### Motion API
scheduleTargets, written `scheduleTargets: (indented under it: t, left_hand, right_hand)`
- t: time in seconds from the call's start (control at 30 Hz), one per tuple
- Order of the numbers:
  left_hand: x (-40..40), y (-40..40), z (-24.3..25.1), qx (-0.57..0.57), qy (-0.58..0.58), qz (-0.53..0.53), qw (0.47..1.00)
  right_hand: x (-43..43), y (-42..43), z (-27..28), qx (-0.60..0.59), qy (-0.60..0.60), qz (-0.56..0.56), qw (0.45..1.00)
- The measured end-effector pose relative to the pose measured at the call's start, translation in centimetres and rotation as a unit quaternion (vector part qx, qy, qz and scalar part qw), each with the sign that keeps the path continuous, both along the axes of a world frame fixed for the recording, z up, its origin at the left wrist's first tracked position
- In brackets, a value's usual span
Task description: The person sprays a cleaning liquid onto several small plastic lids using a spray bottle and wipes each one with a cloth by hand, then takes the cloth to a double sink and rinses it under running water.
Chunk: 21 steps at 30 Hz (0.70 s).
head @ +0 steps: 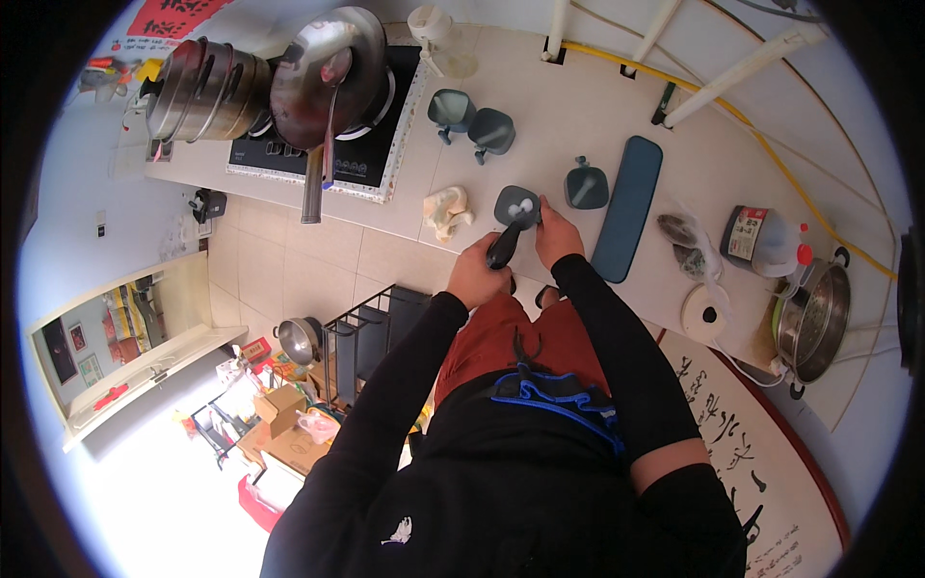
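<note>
My left hand (475, 273) grips the thick black handle of a tool (504, 247) that slants down into a small square grey container (509, 205). Whitish lumps (521, 208) show inside at the tool's end; I cannot tell whether they are its head or the contents. The container's right side is held by my right hand (558, 237). Just right of it stands a matching dark container (586, 186) with a pale spoon-like piece inside. Two more such containers, one greyish green (452, 108) and one darker (491, 132), stand farther back. A crumpled cream cloth (447, 212) lies left of my hands.
A long blue tray or lid (627, 209) lies to the right, before a plastic jug (759, 240) and a steel steamer pot (815, 321). At left, a wok (325, 79) with a ladle and a stacked steamer (209, 90) stand on the gas hob (354, 167).
</note>
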<state>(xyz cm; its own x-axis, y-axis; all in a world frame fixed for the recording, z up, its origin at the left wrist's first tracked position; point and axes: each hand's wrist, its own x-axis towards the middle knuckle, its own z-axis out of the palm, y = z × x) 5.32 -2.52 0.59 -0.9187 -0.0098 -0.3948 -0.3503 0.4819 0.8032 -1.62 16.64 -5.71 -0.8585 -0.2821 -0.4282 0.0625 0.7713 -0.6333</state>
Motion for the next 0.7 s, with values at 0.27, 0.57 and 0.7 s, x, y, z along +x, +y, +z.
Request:
scheduleTargets:
  t: [0.27, 0.57, 0.7]
  left_hand:
    - [0.5, -0.5, 1.1, -0.016, 0.004, -0.025, 1.000]
    - [0.7, -1.4, 1.9, -0.014, -0.025, -0.033, 0.999]
    - [0.4, -1.4, 1.2, 0.000, 0.015, -0.039, 0.999]
  right_hand:
    - [-0.3, 0.2, -0.5, -0.007, 0.037, -0.005, 0.999]
    - [0.0, 0.3, -0.4, -0.028, 0.062, -0.010, 0.998]
    - [0.2, 0.4, -0.7, -0.033, 0.084, -0.010, 0.996]
